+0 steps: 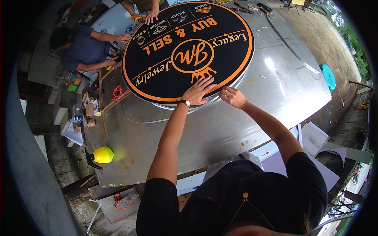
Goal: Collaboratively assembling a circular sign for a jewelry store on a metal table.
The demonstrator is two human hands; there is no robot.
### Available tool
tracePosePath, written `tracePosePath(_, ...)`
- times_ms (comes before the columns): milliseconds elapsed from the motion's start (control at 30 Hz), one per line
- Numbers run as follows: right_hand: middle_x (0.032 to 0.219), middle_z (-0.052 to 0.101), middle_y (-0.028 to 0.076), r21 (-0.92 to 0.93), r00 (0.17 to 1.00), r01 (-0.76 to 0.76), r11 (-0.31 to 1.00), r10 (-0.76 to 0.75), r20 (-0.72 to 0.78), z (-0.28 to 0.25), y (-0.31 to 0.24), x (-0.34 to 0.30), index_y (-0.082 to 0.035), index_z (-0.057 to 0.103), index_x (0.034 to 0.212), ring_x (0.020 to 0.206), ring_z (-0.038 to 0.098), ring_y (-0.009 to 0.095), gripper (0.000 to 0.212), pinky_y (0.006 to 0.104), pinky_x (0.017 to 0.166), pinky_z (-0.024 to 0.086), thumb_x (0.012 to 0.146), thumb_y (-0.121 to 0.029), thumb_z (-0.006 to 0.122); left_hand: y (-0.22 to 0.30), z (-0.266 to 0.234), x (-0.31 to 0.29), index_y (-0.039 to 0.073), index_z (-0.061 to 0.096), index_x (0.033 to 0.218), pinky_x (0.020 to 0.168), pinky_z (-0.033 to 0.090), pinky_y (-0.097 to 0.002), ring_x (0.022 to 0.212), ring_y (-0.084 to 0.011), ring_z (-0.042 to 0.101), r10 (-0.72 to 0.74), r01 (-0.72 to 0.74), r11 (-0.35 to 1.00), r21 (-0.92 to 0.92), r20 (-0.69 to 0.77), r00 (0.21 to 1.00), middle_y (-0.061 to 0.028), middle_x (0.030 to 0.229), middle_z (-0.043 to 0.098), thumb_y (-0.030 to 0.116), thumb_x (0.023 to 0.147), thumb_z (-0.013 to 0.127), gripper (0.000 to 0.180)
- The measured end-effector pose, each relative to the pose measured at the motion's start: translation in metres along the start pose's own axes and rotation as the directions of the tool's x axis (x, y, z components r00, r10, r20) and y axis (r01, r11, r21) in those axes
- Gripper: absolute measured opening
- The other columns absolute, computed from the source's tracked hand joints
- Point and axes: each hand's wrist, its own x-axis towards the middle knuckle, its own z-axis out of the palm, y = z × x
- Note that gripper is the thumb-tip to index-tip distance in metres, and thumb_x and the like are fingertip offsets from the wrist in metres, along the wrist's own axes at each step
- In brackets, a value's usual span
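A large round sign (179, 72), black with an orange border and gold and orange lettering, lies on the metal table with its print upside down to me. My left hand (198, 93) rests flat on its near part, fingers spread beside a crown emblem. Just to the right, my right hand (233, 97) is closed with its fingers bent against the sign's near rim; whether they also pinch a thin edge strip is hidden. A pale, narrow strip (143, 122) curves out from under the near left side of the sign.
Across the sign stands a person with a hand (152, 15) at its far edge; another person (84, 51) leans in from the left. A yellow spray bottle (103, 155) stands at the near left of the table (189, 141). A teal stool (328, 77) is beyond the right edge.
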Motion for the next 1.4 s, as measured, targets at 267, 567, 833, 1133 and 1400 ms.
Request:
tracePosePath(267, 0.113, 0.063, 0.004, 0.012, 0.997, -0.072, 0.997, 0.071, 0.037, 0.006, -0.006, 0.000, -0.005, 0.067, 0.109, 0.103, 0.061, 0.018, 0.032, 0.0281, 0.077, 0.057, 0.077, -0.009, 0.061, 0.001, 0.001, 0.001, 0.020, 0.022, 0.149, 0.120, 0.017, -0.0455, 0.145, -0.0249, 0.016, -0.012, 0.011, 0.999, 0.050, 0.020, 1.000, -0.0082, 0.157, 0.017, 0.044, 0.082, 0.065, 0.084)
tracePosePath(567, 0.107, 0.064, 0.004, -0.004, 0.992, -0.067, 0.998, 0.068, 0.104, 0.007, -0.007, 0.004, -0.002, 0.067, 0.101, 0.097, 0.062, 0.018, 0.026, 0.0277, 0.074, 0.056, 0.077, -0.009, 0.061, -0.001, -0.004, 0.001, 0.016, 0.026, 0.148, 0.119, 0.018, -0.0480, 0.146, -0.0265, 0.014, 0.019, -0.020, 0.999, 0.035, 0.042, 0.999, -0.0101, 0.157, 0.017, 0.041, 0.082, 0.065, 0.081)
tracePosePath(833, 0.108, 0.065, 0.008, 0.015, 0.982, -0.071, 0.997, 0.067, 0.175, 0.006, -0.011, 0.008, 0.000, 0.066, 0.102, 0.099, 0.064, 0.021, 0.027, 0.0287, 0.076, 0.057, 0.077, -0.008, 0.062, -0.008, 0.000, -0.001, 0.010, 0.030, 0.146, 0.119, 0.019, -0.0459, 0.145, -0.0283, 0.016, 0.061, -0.063, 0.996, -0.059, -0.029, 0.998, -0.0123, 0.155, 0.022, 0.034, 0.082, 0.066, 0.077)
tracePosePath(1133, 0.108, 0.064, 0.006, -0.023, 0.986, -0.027, 0.999, 0.030, 0.162, 0.007, -0.010, 0.008, 0.000, 0.065, 0.101, 0.099, 0.062, 0.019, 0.029, 0.0276, 0.072, 0.057, 0.074, -0.008, 0.061, -0.005, 0.003, -0.001, 0.006, 0.030, 0.145, 0.119, 0.019, -0.0439, 0.145, -0.0255, 0.018, 0.021, -0.024, 0.996, -0.089, -0.029, 0.999, -0.0118, 0.155, 0.024, 0.033, 0.081, 0.067, 0.078)
tracePosePath(1400, 0.109, 0.064, 0.010, -0.082, 0.985, 0.026, 0.996, -0.012, 0.170, -0.001, -0.013, 0.011, -0.010, 0.058, 0.122, 0.100, 0.063, 0.020, 0.040, 0.0290, 0.077, 0.058, 0.082, -0.013, 0.062, -0.001, 0.009, -0.004, 0.007, 0.030, 0.146, 0.120, 0.017, -0.0442, 0.145, -0.0241, 0.018, -0.016, 0.009, 0.995, -0.103, -0.068, 0.998, -0.0105, 0.155, 0.024, 0.034, 0.081, 0.069, 0.080)
